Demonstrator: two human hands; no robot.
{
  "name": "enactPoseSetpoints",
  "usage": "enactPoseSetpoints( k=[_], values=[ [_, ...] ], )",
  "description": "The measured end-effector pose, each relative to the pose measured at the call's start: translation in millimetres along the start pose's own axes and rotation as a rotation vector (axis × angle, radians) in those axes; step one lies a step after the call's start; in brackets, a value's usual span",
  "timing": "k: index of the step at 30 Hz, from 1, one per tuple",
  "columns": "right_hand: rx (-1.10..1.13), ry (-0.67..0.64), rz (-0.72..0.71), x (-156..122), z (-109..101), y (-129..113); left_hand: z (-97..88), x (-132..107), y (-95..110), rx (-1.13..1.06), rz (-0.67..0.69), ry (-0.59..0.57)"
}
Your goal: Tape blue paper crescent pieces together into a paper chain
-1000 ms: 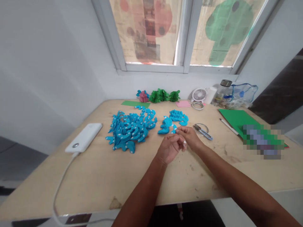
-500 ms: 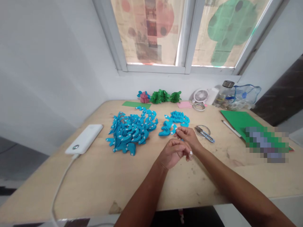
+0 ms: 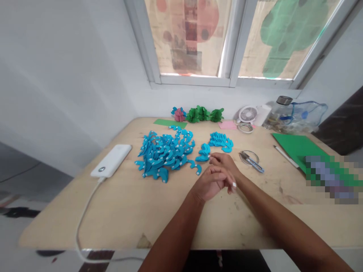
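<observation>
My left hand [image 3: 211, 183] is curled over the middle of the wooden table [image 3: 159, 211], with a small white scrap [image 3: 234, 185] pinched at its fingertips. Just behind and touching it, my right hand [image 3: 225, 161] has its fingers curled inward; what is inside them is hidden. A big heap of blue curved paper pieces [image 3: 166, 155] lies to the left of both hands. A smaller blue pile [image 3: 218, 141] sits just beyond them. One single blue piece [image 3: 196, 167] lies on the table between the heap and my hands.
A white power bank [image 3: 111, 160] with a cable lies at the left. Small snips [image 3: 252, 161] on a ring rest right of my hands. Green paper sheets [image 3: 297, 147], a pencil, a mini fan [image 3: 247, 113], a tape roll, a jar and paper flowers [image 3: 201, 114] stand at the back and right.
The blue piece my right hand held near the smaller pile now lies on the table beside the big heap. Both hands drew together, slightly nearer me. The camera shifted left.
</observation>
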State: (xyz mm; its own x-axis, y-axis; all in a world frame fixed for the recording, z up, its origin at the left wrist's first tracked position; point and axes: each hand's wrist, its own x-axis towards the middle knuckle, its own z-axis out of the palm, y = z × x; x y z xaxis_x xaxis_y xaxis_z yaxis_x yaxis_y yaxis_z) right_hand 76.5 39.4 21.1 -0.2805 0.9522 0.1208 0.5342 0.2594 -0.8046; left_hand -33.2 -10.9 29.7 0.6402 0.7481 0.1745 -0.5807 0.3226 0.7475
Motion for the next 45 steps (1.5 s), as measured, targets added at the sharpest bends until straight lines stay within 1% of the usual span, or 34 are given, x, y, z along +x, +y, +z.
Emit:
enactPoseSetpoints(
  k=[2, 4, 6, 8, 9, 11, 14, 16, 19, 21, 24, 29, 32, 35, 38, 40, 43, 45],
  values=[
    [0.062, 0.078, 0.011, -4.2, -5.4, 9.1, -1.6, 4.2, -1.6, -0.032, 0.067, 0.122],
    [0.087, 0.136, 0.027, -9.0, -14.5, 19.1, -5.6, 9.1, -3.6, -0.042, 0.139, 0.296],
    [0.111, 0.168, 0.052, -14.2, -25.7, 29.4, -11.2, 13.7, -5.5, 0.01, 0.185, 0.488],
    [0.077, 0.197, 0.072, -19.8, -35.6, 39.3, -17.0, 17.2, -7.6, 0.133, 0.2, 0.648],
    [0.045, 0.21, 0.08, -22.7, -39.1, 43.8, -19.5, 18.4, -8.7, 0.2, 0.196, 0.7],
    [-0.059, 0.221, 0.08, -28.2, -41.8, 51.0, -23.1, 20.0, -11.1, 0.292, 0.196, 0.759],
    [-0.265, 0.223, 0.055, -34.4, -36.7, 57.1, -25.8, 21.2, -15.1, 0.367, 0.198, 0.795],
    [-0.386, 0.212, -0.006, -36.3, -31.1, 58.7, -26.8, 21.8, -17.3, 0.413, 0.196, 0.815],
    [-0.483, 0.168, -0.109, -36.5, -25.1, 60.5, -28.3, 22.9, -20.0, 0.445, 0.182, 0.826],
    [-0.504, 0.153, -0.133, -35.4, -23.4, 62.2, -29.1, 23.7, -22.0, 0.437, 0.161, 0.832],
    [-0.485, 0.166, -0.115, -33.4, -22.5, 64.9, -29.8, 25.1, -27.3, 0.402, 0.138, 0.859],
    [-0.316, 0.158, -0.061, -33.2, -21.5, 65.1, -29.0, 27.3, -38.1, 0.276, 0.105, 0.87],
    [-0.249, 0.15, -0.047, -34.5, -20.2, 64.4, -27.9, 28.0, -38.9, 0.176, 0.089, 0.875],
    [-0.286, 0.195, -0.044, -35.0, -18.7, 66.3, -26.5, 27.5, -36.1, 0.09, 0.068, 0.875],
    [-0.372, 0.241, -0.04, -34.2, -17.0, 69.6, -24.5, 25.8, -34.3, 0.059, 0.054, 0.841],
    [-0.372, 0.224, -0.044, -33.4, -15.7, 70.8, -22.9, 24.5, -34.7, 0.053, 0.049, 0.831],
    [-0.317, 0.179, -0.051, -33.0, -13.8, 70.0, -20.8, 22.7, -35.9, 0.054, 0.048, 0.821],
    [-0.284, 0.173, -0.047, -33.3, -13.0, 68.5, -19.9, 22.3, -36.0, 0.06, 0.056, 0.806]
  ],
)
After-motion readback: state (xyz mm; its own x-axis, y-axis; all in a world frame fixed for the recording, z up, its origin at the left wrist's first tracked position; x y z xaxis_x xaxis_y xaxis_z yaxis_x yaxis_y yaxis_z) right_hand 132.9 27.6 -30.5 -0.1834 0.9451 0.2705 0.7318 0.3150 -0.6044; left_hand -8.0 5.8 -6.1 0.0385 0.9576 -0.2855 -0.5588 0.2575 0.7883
